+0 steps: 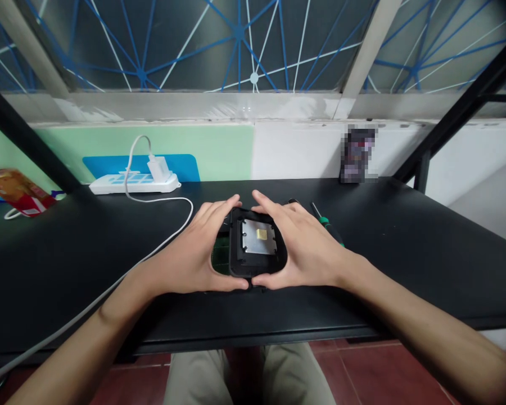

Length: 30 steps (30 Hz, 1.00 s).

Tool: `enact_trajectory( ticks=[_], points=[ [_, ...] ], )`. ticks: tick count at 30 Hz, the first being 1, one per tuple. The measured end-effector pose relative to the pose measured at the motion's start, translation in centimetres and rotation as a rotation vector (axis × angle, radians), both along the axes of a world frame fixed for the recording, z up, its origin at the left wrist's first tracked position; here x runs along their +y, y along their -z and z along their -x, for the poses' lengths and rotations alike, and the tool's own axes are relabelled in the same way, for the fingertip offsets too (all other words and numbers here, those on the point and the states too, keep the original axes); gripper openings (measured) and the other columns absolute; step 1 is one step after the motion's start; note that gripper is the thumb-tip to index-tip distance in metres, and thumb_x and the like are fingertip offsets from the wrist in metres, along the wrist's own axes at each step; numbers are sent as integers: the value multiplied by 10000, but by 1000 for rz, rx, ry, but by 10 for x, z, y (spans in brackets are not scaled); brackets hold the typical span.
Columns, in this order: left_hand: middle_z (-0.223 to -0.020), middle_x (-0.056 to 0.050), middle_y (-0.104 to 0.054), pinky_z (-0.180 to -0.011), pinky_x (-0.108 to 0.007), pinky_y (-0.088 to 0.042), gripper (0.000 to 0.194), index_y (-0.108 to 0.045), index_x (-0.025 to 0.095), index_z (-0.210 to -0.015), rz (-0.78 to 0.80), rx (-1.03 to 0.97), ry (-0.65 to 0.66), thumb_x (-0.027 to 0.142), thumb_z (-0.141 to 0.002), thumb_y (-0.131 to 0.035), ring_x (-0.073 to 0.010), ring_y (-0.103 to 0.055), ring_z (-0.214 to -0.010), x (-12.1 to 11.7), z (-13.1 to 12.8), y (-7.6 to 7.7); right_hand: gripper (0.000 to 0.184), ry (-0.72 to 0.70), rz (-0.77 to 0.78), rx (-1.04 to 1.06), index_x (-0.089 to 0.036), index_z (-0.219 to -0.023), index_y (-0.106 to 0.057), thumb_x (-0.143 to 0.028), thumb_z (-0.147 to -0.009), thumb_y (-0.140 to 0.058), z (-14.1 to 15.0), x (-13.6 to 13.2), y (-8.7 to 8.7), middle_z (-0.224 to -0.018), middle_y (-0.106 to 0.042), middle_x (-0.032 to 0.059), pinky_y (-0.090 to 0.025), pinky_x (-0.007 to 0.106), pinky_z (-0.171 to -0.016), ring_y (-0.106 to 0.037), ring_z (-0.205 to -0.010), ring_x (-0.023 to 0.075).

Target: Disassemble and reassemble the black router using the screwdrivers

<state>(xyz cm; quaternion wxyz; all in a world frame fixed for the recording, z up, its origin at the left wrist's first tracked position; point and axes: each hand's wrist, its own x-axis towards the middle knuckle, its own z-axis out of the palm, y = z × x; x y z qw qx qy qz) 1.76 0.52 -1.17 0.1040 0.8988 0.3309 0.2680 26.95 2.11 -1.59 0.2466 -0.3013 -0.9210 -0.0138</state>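
Observation:
A black square plastic housing [236, 264] with rounded corners is held above the desk, near its front edge. Inside it sits a silvery metal plate [253, 243] with a small yellowish pad [262, 234] on it. My left hand [194, 253] curves around the left side, its thumb at the near edge and fingers at the far edge. My right hand [307, 247] grips the right side in the same way. Part of a dark green item [220, 253] shows beneath the housing by my left palm. A green-and-black screwdriver [326, 224] lies just beyond my right hand.
A white power strip [135, 183] with a plugged-in charger [159, 169] stands at the back left. Its white cable [109, 284] runs across the desk [425, 253] past my left arm. A bottle [17, 188] is far left; a pixelated object [356, 154] leans on the wall.

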Motion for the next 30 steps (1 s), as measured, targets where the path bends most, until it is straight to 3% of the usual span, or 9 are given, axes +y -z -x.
enact_trajectory(
  ticks=[6,10,18,30],
  points=[
    [-1557,-177,-355,-1138,-611,-348,1173,-167,234,-1586,12,1,-8,507,-684,-864,-427,-345,-1406,-2,-3,1,1238,-15,-29,-23,-116,-1600,-58,-665,-701,-710,2,-1,1,-1414,-569,234,-427,548,-997,-585,-1229,382],
    [-1538,-168,-362,-1136,-597,-361,1206,-174,239,-1568,-30,-60,-25,499,-632,-888,-414,-364,-1383,-3,-1,0,1254,-31,-33,4,-141,-1605,-25,-755,-716,-662,2,0,0,-1457,-519,235,-434,572,-1016,-534,-1290,389],
    [-1483,-133,-418,-1104,-541,-408,1153,-248,279,-1526,-9,-196,-18,461,-603,-915,-376,-434,-1330,-4,5,-3,1397,-42,81,4,-160,-1597,113,-803,-649,-686,-3,6,4,-1539,-393,270,-401,670,-1074,-440,-1379,440],
    [-1494,-126,-417,-1112,-572,-411,1104,-249,310,-1528,36,-196,-54,461,-644,-893,-385,-431,-1345,-7,7,-5,1366,-76,212,39,-159,-1593,125,-576,-681,-803,-7,6,1,-1531,-410,253,-389,649,-1119,-427,-1405,401]
  ],
)
